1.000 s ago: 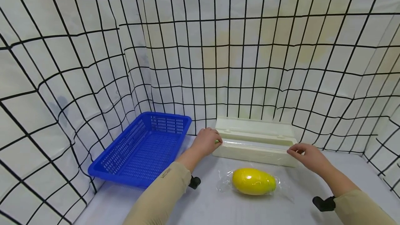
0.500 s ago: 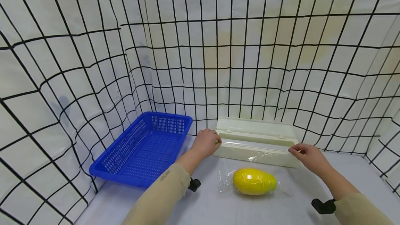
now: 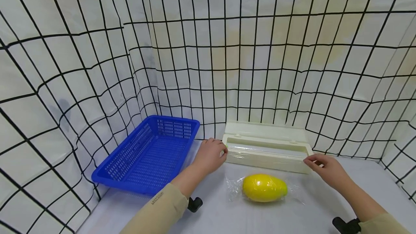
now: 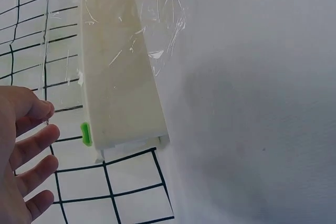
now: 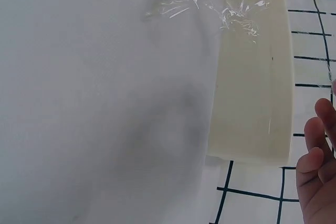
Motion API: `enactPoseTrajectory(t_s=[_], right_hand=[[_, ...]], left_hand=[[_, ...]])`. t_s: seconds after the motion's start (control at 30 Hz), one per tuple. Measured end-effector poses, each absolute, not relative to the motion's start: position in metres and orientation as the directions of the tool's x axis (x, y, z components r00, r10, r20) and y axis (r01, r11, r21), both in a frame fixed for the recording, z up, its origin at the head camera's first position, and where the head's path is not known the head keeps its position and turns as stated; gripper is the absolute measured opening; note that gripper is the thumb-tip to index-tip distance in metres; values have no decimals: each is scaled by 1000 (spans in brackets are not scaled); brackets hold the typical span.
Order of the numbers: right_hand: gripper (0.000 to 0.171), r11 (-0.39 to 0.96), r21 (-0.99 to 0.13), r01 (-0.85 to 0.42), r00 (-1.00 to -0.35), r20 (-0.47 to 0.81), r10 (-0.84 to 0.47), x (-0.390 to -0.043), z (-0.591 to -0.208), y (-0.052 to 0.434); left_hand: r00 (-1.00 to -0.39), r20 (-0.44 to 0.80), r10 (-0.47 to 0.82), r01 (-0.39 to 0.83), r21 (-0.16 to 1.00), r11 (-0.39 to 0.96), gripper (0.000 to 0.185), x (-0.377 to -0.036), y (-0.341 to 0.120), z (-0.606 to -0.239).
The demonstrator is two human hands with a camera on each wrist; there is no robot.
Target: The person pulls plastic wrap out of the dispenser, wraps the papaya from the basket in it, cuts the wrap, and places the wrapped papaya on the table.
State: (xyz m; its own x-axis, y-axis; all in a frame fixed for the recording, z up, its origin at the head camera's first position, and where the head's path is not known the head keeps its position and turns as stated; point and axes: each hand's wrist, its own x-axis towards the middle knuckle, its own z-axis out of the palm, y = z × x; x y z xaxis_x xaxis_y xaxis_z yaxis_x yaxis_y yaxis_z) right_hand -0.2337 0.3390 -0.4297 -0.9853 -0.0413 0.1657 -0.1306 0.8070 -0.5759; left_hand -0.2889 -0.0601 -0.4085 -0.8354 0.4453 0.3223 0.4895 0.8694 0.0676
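Both hands are sitting at the ends of the cream cling-film dispenser (image 3: 266,151), which is lying w/ its lid open at the back of the white worktop (image 3: 227,212), right against the grid-pattern wall. Left hand (image 3: 209,156) is hovering just beside the dispenser's left end, grip looking relaxed & spread in the left wrist view, fingers (image 4: 31,148) not touching the box. Right hand (image 3: 325,169) is at the right end, thumb & forefinger coming close together, but can't tell if they're pinching film or nothing. A yellow lemon-shaped fruit (image 3: 264,187) is lying in front of the dispenser, wrapped in clear film. Blue plastic basket (image 3: 147,154) is sitting to the left, near the left hand.
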Motion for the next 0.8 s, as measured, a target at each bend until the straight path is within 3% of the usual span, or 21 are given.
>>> enactPoseTrajectory(t_s=[0.37,0.8], right_hand=[[24,809,-553,-198,-970,230,-80,-208,-427,338],[7,769,-557,-315,-938,307,-163,-190,-443,348]], left_hand=[[-818,346,459,532,154,832,7,-241,-69,-402],[-726,391,566,643,92,760,4,-207,-78,-417]])
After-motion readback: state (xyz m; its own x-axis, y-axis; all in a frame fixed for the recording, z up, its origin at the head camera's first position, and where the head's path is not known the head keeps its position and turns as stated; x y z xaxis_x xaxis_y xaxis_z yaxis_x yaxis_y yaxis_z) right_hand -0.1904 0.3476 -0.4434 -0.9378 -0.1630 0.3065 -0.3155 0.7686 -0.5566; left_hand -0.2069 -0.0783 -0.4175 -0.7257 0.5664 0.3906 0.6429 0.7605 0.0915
